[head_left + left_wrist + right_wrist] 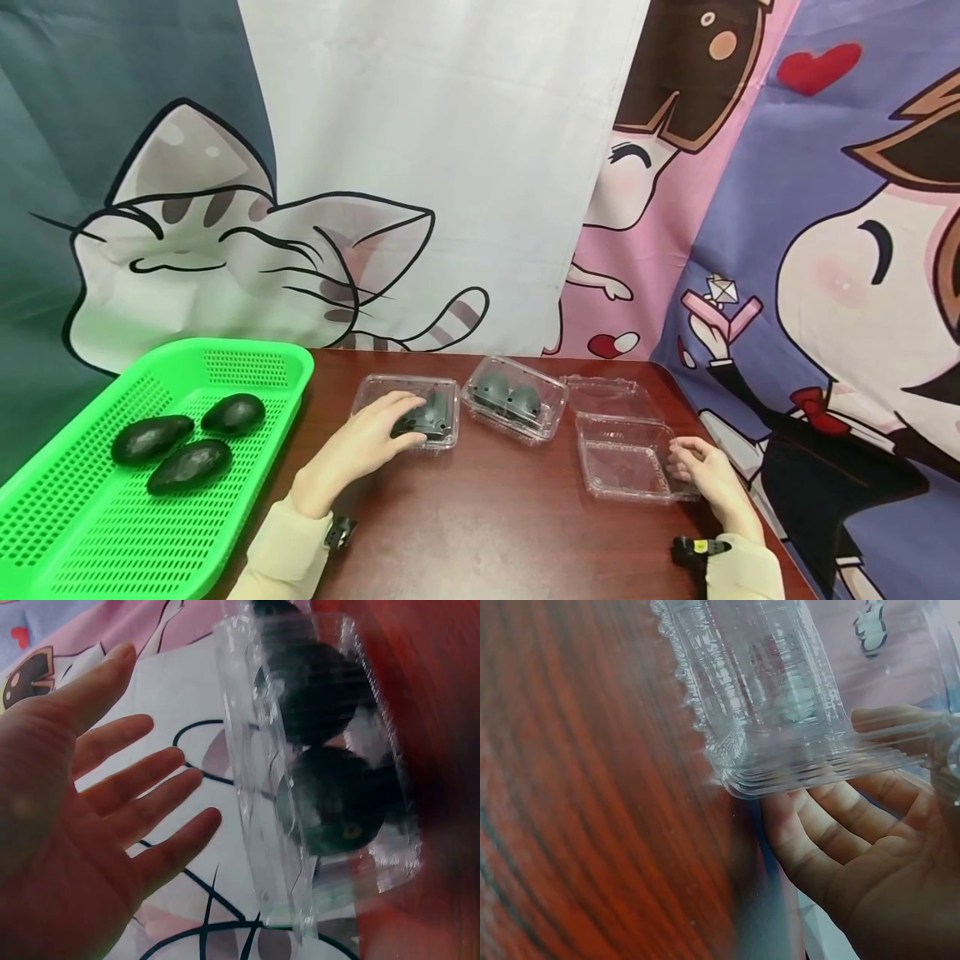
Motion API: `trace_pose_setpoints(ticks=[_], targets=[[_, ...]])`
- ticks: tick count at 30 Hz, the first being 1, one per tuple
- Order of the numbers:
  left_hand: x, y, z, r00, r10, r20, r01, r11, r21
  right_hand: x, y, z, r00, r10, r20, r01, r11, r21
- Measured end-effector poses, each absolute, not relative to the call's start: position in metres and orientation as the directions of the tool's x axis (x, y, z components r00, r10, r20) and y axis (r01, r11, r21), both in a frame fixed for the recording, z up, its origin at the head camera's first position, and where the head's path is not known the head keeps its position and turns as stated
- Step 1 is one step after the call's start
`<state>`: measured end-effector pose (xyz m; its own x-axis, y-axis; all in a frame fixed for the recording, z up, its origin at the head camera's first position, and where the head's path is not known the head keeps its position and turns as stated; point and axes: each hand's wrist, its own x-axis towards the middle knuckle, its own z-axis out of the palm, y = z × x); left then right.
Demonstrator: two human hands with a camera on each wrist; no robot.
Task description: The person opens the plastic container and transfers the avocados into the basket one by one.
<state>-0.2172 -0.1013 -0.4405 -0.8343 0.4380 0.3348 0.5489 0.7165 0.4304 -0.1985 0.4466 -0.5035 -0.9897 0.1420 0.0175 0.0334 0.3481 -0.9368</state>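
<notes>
My left hand (363,442) hovers by a closed clear plastic box (450,404) with dark avocados (315,694) in it. In the left wrist view its fingers are spread and nearly straight, with a gap between them and the box. My right hand (708,475) pinches the right rim of an open clear clamshell container (622,458), whose lid (611,396) lies folded back. The right wrist view shows several layered plastic edges between thumb and fingers. Between the hands sits a second closed box (517,396) of avocados, slightly turned.
A bright green slotted basket (296,367) stands on the left, with three dark avocados (153,439) lying in it. Everything rests on a reddish-brown table (480,517). A cartoon-printed cloth (465,167) hangs behind the table and along its right side.
</notes>
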Motion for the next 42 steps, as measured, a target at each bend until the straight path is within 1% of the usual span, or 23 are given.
trace_pose_setpoints(ticks=[3, 9, 18, 23, 26, 30, 33, 35, 36, 39, 41, 42], targets=[[-0.217, -0.096, -0.442, -0.824, 0.449, 0.346, 0.565, 0.709, 0.423, -0.198, 0.446, -0.503, -0.987, 0.157, 0.027, 0.031, 0.357, -0.934], [-0.215, -0.090, -0.443, -0.823, 0.464, 0.328, 0.567, 0.704, 0.427, -0.198, 0.448, -0.505, -0.984, 0.171, 0.048, 0.022, 0.391, -0.920], [-0.215, -0.081, -0.446, -0.813, 0.491, 0.314, 0.583, 0.689, 0.431, -0.194, 0.453, -0.501, -0.977, 0.209, 0.034, 0.056, 0.408, -0.911], [-0.217, -0.073, -0.447, -0.807, 0.503, 0.310, 0.590, 0.667, 0.454, -0.188, 0.454, -0.485, -0.966, 0.234, 0.112, 0.015, 0.482, -0.876], [-0.220, -0.066, -0.447, -0.801, 0.512, 0.310, 0.598, 0.661, 0.454, -0.185, 0.451, -0.468, -0.947, 0.273, 0.167, 0.022, 0.576, -0.817], [-0.225, -0.057, -0.446, -0.789, 0.527, 0.315, 0.613, 0.657, 0.438, -0.181, 0.439, -0.440, -0.899, 0.350, 0.263, 0.066, 0.702, -0.709], [-0.231, -0.049, -0.445, -0.778, 0.538, 0.325, 0.628, 0.653, 0.423, -0.180, 0.424, -0.422, -0.848, 0.398, 0.350, 0.057, 0.725, -0.687], [-0.235, -0.044, -0.445, -0.768, 0.546, 0.335, 0.641, 0.649, 0.410, -0.179, 0.410, -0.412, -0.816, 0.423, 0.394, 0.018, 0.700, -0.714], [-0.237, -0.041, -0.445, -0.762, 0.553, 0.338, 0.648, 0.649, 0.398, -0.180, 0.403, -0.408, -0.800, 0.430, 0.418, -0.024, 0.674, -0.739], [-0.244, -0.031, -0.447, -0.744, 0.573, 0.345, 0.668, 0.653, 0.356, -0.183, 0.377, -0.396, -0.777, 0.441, 0.450, -0.218, 0.482, -0.849], [-0.248, -0.023, -0.450, -0.733, 0.585, 0.346, 0.679, 0.657, 0.327, -0.187, 0.360, -0.389, -0.786, 0.403, 0.468, -0.355, 0.326, -0.876], [-0.250, -0.019, -0.451, -0.726, 0.591, 0.351, 0.686, 0.657, 0.313, -0.189, 0.352, -0.387, -0.798, 0.375, 0.471, -0.401, 0.253, -0.881]])
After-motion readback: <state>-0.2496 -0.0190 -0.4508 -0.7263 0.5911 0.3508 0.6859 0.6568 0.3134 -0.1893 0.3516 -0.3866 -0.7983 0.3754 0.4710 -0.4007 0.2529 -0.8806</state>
